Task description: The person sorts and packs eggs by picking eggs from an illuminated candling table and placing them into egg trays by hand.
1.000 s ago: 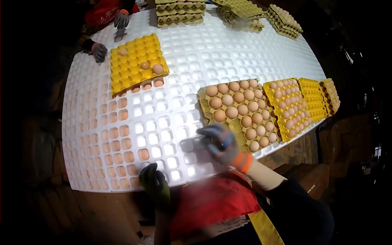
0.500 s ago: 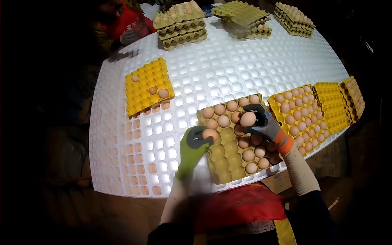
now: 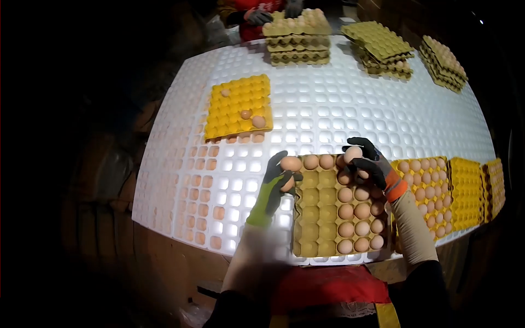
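Note:
A pulp egg tray [image 3: 310,249] lies before me, its two left columns mostly bare and brown eggs filling the right side. My left hand [image 3: 272,188], in a green and dark grey glove, is closed at the tray's upper left corner. One egg [image 3: 290,163] sits between its fingertips and another egg [image 3: 286,184] lies against the palm. My right hand [image 3: 374,167], in a grey and orange glove, pinches an egg [image 3: 354,154] over the tray's upper right. A further egg lies under its fingers; whether it is held I cannot tell.
A white dimpled table [image 3: 306,117] holds eggs in its left hollows. A yellow tray [image 3: 240,104] with a few eggs lies left. A filled yellow tray [image 3: 424,188] stands right. Tray stacks [image 3: 298,44] line the back, where another person's gloved hand [image 3: 257,16] shows.
My view has turned left. My left hand has moved to the tray's top corner and now has two eggs. Second-row eggs have left the tray. The other person's hands reached the rear stack.

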The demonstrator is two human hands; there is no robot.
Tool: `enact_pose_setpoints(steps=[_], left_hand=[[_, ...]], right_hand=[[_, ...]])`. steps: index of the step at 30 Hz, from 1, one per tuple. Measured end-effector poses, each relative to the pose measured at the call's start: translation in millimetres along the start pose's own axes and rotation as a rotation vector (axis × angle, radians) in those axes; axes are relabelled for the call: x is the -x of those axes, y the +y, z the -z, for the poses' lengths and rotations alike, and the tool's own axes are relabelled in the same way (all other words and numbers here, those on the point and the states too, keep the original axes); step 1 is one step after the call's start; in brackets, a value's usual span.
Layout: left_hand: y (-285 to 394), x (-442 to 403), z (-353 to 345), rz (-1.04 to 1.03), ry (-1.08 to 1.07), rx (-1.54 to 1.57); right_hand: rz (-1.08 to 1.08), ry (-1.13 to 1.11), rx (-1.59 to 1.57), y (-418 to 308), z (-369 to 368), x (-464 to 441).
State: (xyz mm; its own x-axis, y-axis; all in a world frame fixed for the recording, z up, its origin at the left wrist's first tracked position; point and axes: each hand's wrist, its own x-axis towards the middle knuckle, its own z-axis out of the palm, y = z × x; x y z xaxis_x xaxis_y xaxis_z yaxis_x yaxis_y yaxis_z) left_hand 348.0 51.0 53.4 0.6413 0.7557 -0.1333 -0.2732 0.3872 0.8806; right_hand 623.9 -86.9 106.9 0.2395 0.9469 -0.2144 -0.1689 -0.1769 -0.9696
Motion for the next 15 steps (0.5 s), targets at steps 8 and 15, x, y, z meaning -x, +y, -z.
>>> enact_pose_setpoints(steps=[8, 15], left_hand=[[-6, -59, -32, -0.494, -0.004, -1.653], [23, -14, 4, -0.411, 0.198, -1.250]], right_hand=[[0.215, -0.150, 1.835, -5, -65, -75], [0.260, -0.057, 1.456, -24, -50, -72]])
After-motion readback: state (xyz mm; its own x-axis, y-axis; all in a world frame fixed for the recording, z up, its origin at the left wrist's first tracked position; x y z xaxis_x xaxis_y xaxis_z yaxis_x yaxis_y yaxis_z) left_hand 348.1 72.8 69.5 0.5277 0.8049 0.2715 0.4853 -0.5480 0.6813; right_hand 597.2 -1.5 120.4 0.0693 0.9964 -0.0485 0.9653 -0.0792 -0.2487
